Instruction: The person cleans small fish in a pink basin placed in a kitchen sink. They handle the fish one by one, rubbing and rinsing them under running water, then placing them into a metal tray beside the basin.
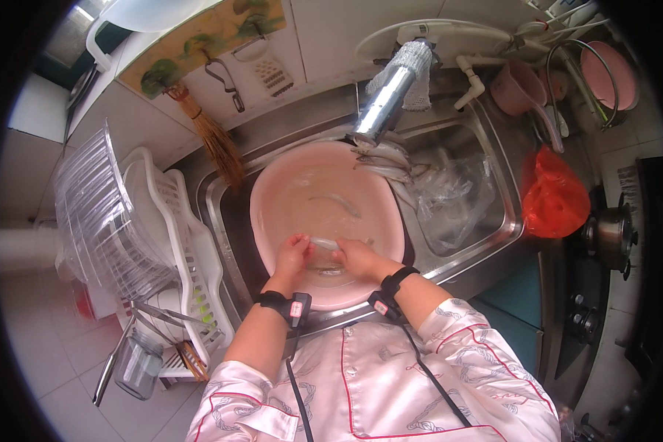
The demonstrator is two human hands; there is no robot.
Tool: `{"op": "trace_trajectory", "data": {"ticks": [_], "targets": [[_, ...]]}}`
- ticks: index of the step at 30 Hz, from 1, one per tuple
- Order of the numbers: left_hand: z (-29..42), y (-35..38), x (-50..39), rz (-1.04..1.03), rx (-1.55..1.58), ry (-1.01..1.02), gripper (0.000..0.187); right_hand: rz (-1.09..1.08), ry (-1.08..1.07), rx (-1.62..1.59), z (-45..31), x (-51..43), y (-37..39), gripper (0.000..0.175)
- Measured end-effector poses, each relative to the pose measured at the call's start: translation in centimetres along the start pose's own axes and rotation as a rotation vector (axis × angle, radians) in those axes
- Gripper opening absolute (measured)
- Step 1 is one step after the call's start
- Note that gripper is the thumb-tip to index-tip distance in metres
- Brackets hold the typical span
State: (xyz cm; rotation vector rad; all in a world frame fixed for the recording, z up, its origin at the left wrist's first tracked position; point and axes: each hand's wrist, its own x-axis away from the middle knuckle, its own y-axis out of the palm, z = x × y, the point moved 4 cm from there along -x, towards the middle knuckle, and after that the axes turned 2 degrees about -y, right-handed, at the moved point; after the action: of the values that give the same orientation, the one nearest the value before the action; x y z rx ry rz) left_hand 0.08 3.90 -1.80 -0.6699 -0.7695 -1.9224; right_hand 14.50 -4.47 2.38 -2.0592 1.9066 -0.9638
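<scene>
Over a pink plastic basin (276, 171) set in the sink, my two hands hold one small silvery fish (325, 243) between them. My left hand (294, 255) pinches its left end, and my right hand (358, 257) grips the right end. Another slender fish (336, 202) lies in the basin's cloudy water, beyond my fingers. Below my hands a further pale shape, perhaps a fish, shows in the water. Several more fish (384, 160) are heaped at the basin's upper right, partly hidden beneath the tap.
A chrome faucet (384, 102) juts over the basin's far rim. In the right sink bowl sits a clear plastic bag (456, 193); a red bag (555, 193) is beside it. A white dish rack (185, 243) stands left, near a hanging straw brush (212, 132). A pot (610, 237) is far right.
</scene>
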Motion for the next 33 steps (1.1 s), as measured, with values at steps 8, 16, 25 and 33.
{"op": "trace_trajectory", "data": {"ticks": [8,16,25,33], "targets": [[-1.1,4.6,2.5,-0.158,0.402,-0.098,0.018,0.157,0.013,-0.095,-2.4,0.7,0.6,0.025],[-0.7,3.9,1.5,0.082,0.034,0.073,0.029,0.249,-0.004,-0.156,-2.1,0.4,2.3,0.025],[0.6,4.9,2.3,-0.151,0.016,0.028,0.025,-0.071,0.484,-1.066,-1.2,1.5,1.3,0.019],[1.9,5.4,2.3,-0.107,0.028,0.048,0.031,-0.082,0.332,-1.205,-1.3,0.8,1.1,0.019]]}}
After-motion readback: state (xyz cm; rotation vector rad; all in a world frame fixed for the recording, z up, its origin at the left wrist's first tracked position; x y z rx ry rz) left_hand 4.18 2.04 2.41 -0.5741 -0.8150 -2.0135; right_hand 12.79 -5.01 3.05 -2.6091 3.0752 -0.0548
